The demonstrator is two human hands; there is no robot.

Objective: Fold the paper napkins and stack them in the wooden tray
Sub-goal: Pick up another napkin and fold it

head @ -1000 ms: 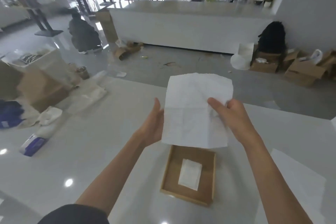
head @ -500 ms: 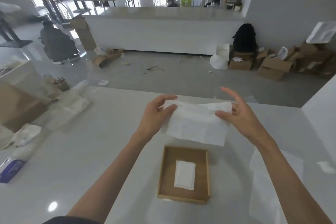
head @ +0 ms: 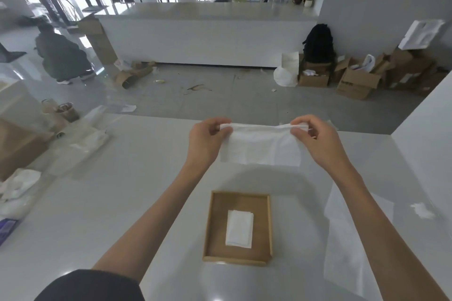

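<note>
**Napkin held in mid-fold above tray**

Left hand (head: 208, 142) is pinched closed on the left top corner of the napkin (head: 261, 148); right hand (head: 315, 140) is pinched closed on the right corner. The sheet is held doubled in the air, above the white surface (head: 122, 203) and beyond the wooden tray (head: 209, 227), where one folded napkin (head: 239, 228) lies. Edges are best matched before the crease is pressed; light pull, as thin paper tears.

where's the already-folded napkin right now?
In the head view, the folded napkin lies flat inside the wooden tray on the white table, low centre between the forearms, below the napkin both hands hold.
</note>
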